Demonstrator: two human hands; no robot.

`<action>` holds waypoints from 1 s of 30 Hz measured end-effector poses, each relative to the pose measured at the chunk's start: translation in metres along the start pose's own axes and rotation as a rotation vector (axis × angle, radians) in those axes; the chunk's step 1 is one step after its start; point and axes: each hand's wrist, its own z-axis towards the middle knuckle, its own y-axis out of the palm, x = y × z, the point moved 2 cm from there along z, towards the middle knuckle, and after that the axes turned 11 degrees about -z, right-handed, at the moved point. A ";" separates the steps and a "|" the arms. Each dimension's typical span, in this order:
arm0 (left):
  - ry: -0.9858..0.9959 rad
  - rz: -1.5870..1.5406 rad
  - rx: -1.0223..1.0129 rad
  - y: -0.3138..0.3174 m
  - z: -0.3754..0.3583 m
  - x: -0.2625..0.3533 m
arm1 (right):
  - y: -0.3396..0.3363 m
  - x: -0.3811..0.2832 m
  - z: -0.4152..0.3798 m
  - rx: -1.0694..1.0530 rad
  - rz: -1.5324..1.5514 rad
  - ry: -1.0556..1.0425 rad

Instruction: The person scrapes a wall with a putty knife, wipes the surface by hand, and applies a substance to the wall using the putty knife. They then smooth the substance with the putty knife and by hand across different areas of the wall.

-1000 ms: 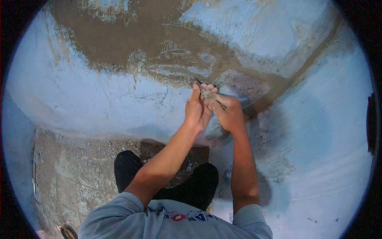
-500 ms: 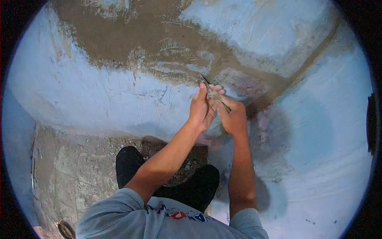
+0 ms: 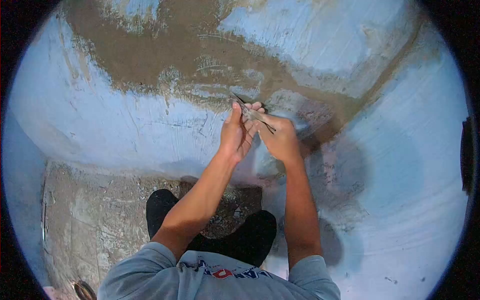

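Both hands are together in front of the wall, on a thin, pointed scraper (image 3: pixel 248 111) smeared with grey-brown mortar. My left hand (image 3: pixel 237 132) has its thumb pressed along the blade near the pointed tip, with the fingers behind it. The tip points up and left. My right hand (image 3: pixel 280 139) is closed around the other end, where a dark looped part shows beside the fingers. Behind the scraper is a blue wall (image 3: pixel 165 120) with a wide band of brown mortar (image 3: pixel 150 55).
Below the wall lies a rough floor (image 3: pixel 85 215) with grit and crumbs, dark debris between my knees. A second blue wall (image 3: pixel 400 190) stands close on the right, with damp grey stains. A dark round object (image 3: pixel 83 290) lies at the lower left.
Both hands have shifted left along the wall with the scraper between them. The view has also moved slightly. The grip looks much the same.
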 end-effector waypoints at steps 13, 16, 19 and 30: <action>0.085 -0.089 0.001 -0.019 0.000 0.016 | 0.017 -0.029 0.003 -0.042 -0.072 0.041; 0.005 -0.084 -0.018 -0.012 -0.010 0.012 | 0.018 -0.029 -0.006 -0.008 0.013 0.036; -0.057 -0.120 -0.023 -0.004 -0.010 -0.012 | -0.010 -0.022 -0.018 -0.008 -0.021 0.084; -0.048 -0.115 -0.036 -0.012 -0.009 -0.008 | 0.000 -0.024 -0.022 -0.008 -0.084 0.116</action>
